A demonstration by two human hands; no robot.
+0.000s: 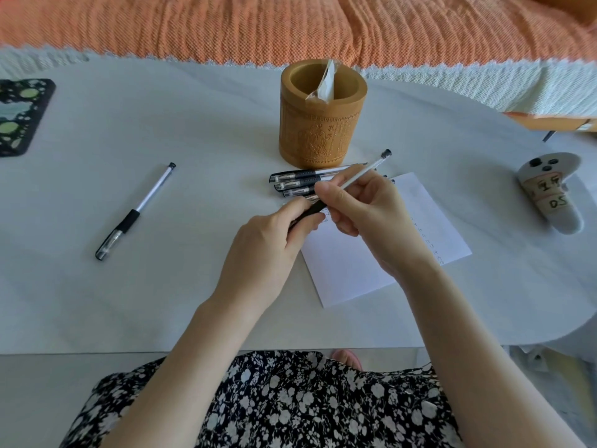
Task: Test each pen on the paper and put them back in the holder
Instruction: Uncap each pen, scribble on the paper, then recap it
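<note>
Both hands hold one black-and-white pen (361, 172) slanted above the white paper (387, 240). My left hand (268, 240) grips its capped lower end; my right hand (365, 215) pinches the barrel higher up. The pen's black end cap points up and right. A row of three capped pens (300, 182) lies on the table just behind the hands, in front of the carved bamboo holder (323, 124). The holder contains a clear plastic wrapper (323, 84). Another capped pen (135, 211) lies alone on the left. Faint marks run along the paper's right edge.
A white controller (552, 192) with taped labels lies at the right. A dark patterned tray (19, 114) sits at the far left edge. An orange blanket (290, 27) lies behind the white table (161, 302). A cardboard piece (555, 122) lies at the far right.
</note>
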